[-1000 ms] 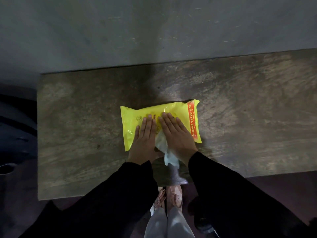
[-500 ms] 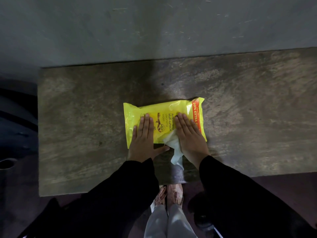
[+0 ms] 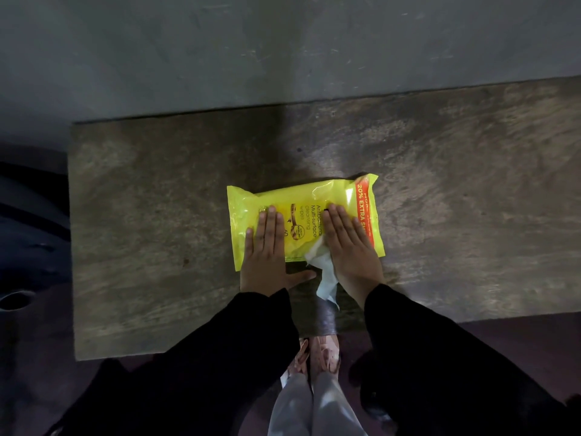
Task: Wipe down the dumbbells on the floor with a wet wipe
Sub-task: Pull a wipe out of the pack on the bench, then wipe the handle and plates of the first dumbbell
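A yellow pack of wet wipes (image 3: 314,199) lies flat on a worn wooden table (image 3: 157,215). My left hand (image 3: 267,253) presses its left part with straight fingers. On the pack's right part, my right hand (image 3: 349,247) lies flat too. A white wet wipe (image 3: 323,272) sticks out from under my right palm and hangs toward the table's near edge. No dumbbells are in view.
A grey wall (image 3: 283,42) rises behind the table. Dark shapes (image 3: 28,234) lie on the floor at the left. My legs and shoes (image 3: 317,372) show below the table's near edge.
Both hands have slid apart across the pack, the left to the left and the right to the right. The loose wipe moved right along with my right hand.
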